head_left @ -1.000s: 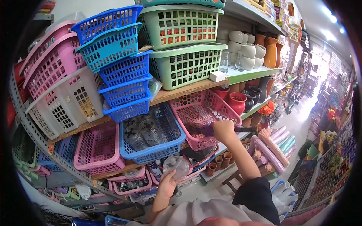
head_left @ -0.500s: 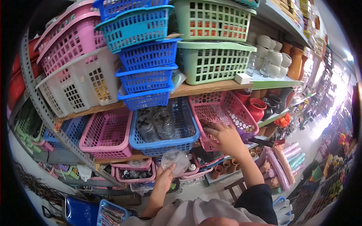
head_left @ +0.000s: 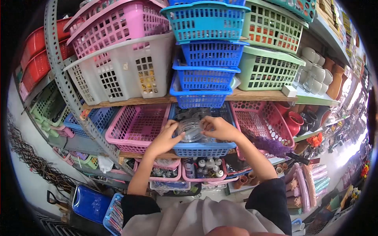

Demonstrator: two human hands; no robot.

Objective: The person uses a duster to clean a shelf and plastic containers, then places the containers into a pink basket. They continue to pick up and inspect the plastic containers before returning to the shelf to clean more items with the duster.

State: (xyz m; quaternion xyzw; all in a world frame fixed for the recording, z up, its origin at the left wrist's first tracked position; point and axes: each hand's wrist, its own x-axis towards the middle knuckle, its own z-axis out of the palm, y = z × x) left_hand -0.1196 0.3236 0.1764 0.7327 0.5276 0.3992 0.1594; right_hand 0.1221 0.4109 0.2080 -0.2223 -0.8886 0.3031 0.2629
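Observation:
Over the middle blue basket [head_left: 204,149], I hold a clear round plastic container [head_left: 190,130] between both hands. My left hand [head_left: 162,139] grips its left side, with thumb and fingers closed on the edge. On the opposite side, the fingers of my right hand [head_left: 219,129] are pinched at the rim. Behind the container, more clear round plastic pieces sit in the basket, partly hidden by my hands.
A pink basket [head_left: 138,124] stands to the left and another pink basket [head_left: 262,118] to the right, a purple duster [head_left: 271,146] at its front edge. Stacked blue baskets [head_left: 206,78] rise above on the wooden shelf [head_left: 252,94]. White-capped bottles [head_left: 209,168] are below.
My right hand has left the right pink basket and come to the clear container. My left hand has raised the container from below the blue basket's edge to over it. The view has shifted left.

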